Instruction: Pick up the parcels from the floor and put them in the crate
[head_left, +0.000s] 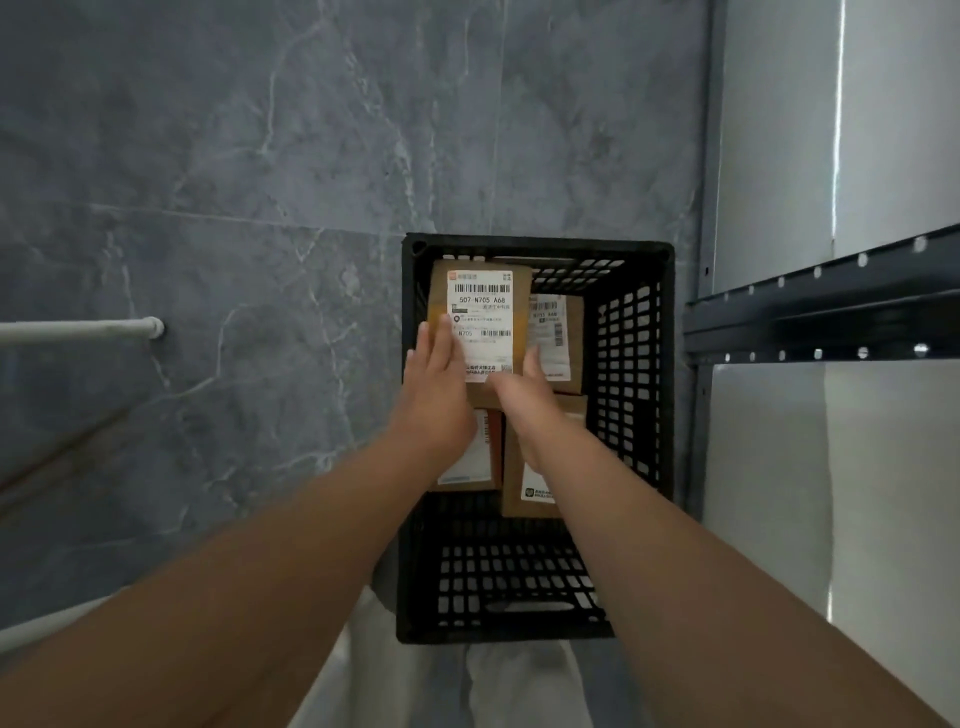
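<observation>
— Right, your left hand lies with straight fingers flat on the top parcel, upper middle of the frame, inside the crate.

— And your right hand has one digit along the label's right edge. Whether the rest curl under the box, I can't tell.

— Mind the slip. That carton is smooth cardboard with a slick white label, so flat fingers could let it slide onto the second parcel just right of it.

— It may also settle crooked. Beneath it sit the lower-left parcel and the lower-right parcel, and their tops may not be level.

— Your crate is rigid black plastic lattice. Let the box go skewed and a square corner could catch a slot.
</observation>
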